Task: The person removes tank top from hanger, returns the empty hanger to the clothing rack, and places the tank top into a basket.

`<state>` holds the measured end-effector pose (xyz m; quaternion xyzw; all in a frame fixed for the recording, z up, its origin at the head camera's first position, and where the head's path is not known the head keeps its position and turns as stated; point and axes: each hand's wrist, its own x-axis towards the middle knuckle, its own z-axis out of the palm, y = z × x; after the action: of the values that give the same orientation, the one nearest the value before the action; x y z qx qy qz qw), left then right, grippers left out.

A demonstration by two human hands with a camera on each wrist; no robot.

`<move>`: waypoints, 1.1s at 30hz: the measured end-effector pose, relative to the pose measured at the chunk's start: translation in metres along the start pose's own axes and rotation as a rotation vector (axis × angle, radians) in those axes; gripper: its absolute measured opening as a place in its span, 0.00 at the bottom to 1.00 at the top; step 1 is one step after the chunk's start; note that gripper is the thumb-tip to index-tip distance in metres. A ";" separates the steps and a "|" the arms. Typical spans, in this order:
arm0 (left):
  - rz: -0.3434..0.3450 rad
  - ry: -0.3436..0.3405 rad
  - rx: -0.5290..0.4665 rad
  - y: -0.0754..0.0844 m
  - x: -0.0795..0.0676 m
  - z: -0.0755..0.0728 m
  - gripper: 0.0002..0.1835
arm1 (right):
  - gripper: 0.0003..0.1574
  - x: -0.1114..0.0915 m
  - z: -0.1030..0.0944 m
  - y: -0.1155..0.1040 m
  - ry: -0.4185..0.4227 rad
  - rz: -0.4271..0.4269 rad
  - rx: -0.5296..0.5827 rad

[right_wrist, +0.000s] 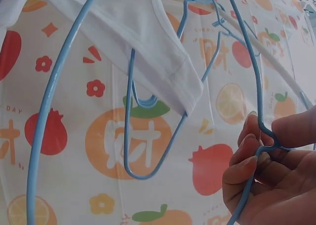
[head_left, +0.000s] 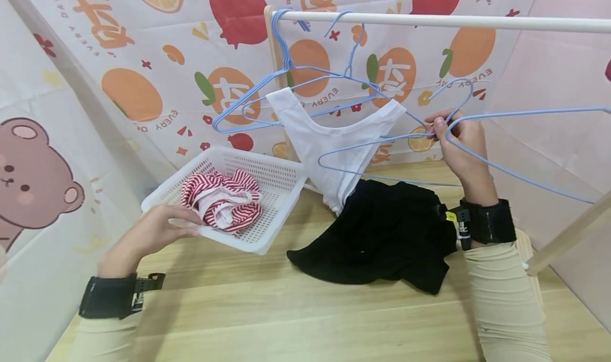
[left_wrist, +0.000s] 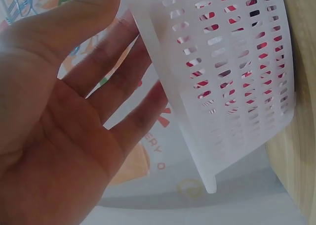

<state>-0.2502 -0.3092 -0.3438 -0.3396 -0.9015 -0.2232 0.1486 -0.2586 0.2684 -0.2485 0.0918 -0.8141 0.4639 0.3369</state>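
Note:
My right hand [head_left: 460,144] pinches a blue clothes hanger [head_left: 520,112] at its neck, below the hook; the right wrist view shows thumb and fingers around the wire. My left hand [head_left: 159,226] holds the near left rim of a white perforated basket [head_left: 260,242], with fingertips hidden behind the rim in the left wrist view. Inside lies a crumpled red-and-white striped garment [head_left: 243,218]. A white sleeveless top [head_left: 324,139] hangs by its straps on another blue hanger, partly behind the held one. Beneath it, a black garment [head_left: 382,240] lies bunched on the wooden table [head_left: 267,319].
A white rail [head_left: 453,21] on wooden posts spans the back. Several blue hangers [head_left: 281,49] are bunched at its left end. The right-hand post [head_left: 568,234] slants down to its foot on the table. Fruit-printed cloth hangs behind, bear-printed cloth at the left.

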 end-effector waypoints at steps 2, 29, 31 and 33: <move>-0.001 0.009 0.005 -0.001 -0.001 -0.001 0.15 | 0.18 0.002 -0.002 0.002 0.011 0.014 0.032; -0.075 -0.007 0.026 -0.003 -0.002 -0.001 0.13 | 0.17 0.042 -0.020 -0.034 0.239 0.036 0.125; -0.083 -0.009 0.038 -0.003 -0.003 0.000 0.13 | 0.16 0.047 -0.023 -0.034 0.239 0.051 0.147; -0.091 -0.012 0.054 -0.002 -0.003 0.000 0.13 | 0.16 0.051 -0.026 -0.034 0.237 0.067 0.164</move>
<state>-0.2497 -0.3125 -0.3453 -0.2955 -0.9226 -0.2034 0.1420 -0.2696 0.2796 -0.1835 0.0362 -0.7307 0.5475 0.4062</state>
